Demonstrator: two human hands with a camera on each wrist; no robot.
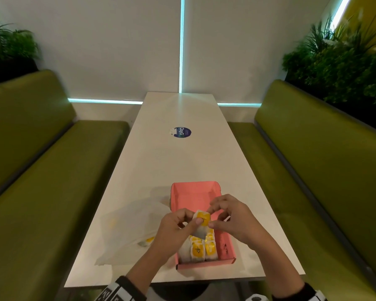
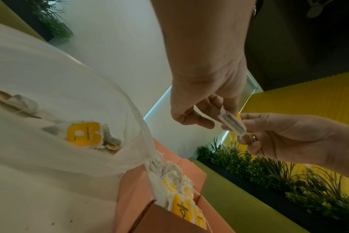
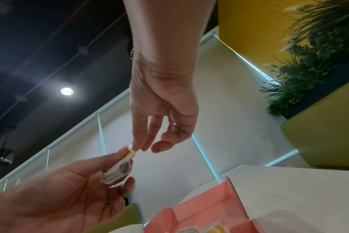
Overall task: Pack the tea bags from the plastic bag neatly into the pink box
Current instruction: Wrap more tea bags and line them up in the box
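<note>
Left hand [image 1: 175, 227] pinches a tea bag [image 1: 201, 222] above the pink box [image 1: 227, 248], right hand [image 1: 230, 218] nipping its yellow tag; bag looks light, limp, tearable, best held by edges

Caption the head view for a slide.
Both hands, left hand and right hand, hold a tea bag above the half-filled pink box.

A long white table [image 1: 182, 161] ran up the frame's middle. On it lay a pink box [image 1: 227, 246] at lower centre, a plastic bag [image 1: 128, 227] just left, and a round blue sticker [image 1: 182, 132] higher up.
</note>
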